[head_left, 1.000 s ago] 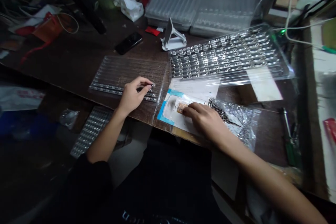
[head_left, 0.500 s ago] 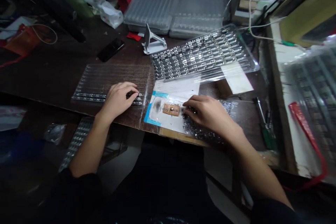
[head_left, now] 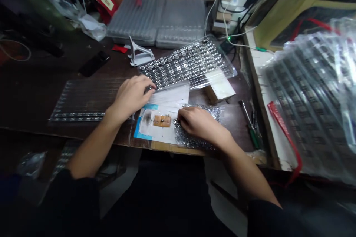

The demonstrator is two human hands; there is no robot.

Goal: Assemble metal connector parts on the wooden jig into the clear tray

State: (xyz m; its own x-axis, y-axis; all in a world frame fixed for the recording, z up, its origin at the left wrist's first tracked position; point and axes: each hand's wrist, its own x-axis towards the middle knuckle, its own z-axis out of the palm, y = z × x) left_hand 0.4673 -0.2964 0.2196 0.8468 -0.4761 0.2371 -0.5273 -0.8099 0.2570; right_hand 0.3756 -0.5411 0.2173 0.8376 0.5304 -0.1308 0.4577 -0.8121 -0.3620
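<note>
My left hand (head_left: 133,92) is at the near left corner of a clear ribbed tray filled with rows of shiny metal parts (head_left: 178,64). Its thumb and fingertips are curled close together; what lies between them is hidden. My right hand (head_left: 197,122) has its fingers drawn together at the edge of a heap of small shiny metal pieces (head_left: 191,140), their tips hidden. Between the hands a small tan block (head_left: 161,120) with a dark spot in its middle lies on a white sheet edged with blue tape (head_left: 143,136). Left of these is another ribbed tray (head_left: 86,96), with metal parts along its near rows.
A white-topped block (head_left: 221,83) stands behind the heap. A green-handled screwdriver (head_left: 253,137) lies to the right. A grey phone stand (head_left: 140,55) and a dark phone (head_left: 94,63) are behind the trays. Stacked clear trays (head_left: 136,16) stand at the back.
My left hand has moved from the left tray to the corner of the filled tray. My right hand's fingers have closed in at the heap. The camera has turned to the right.
</note>
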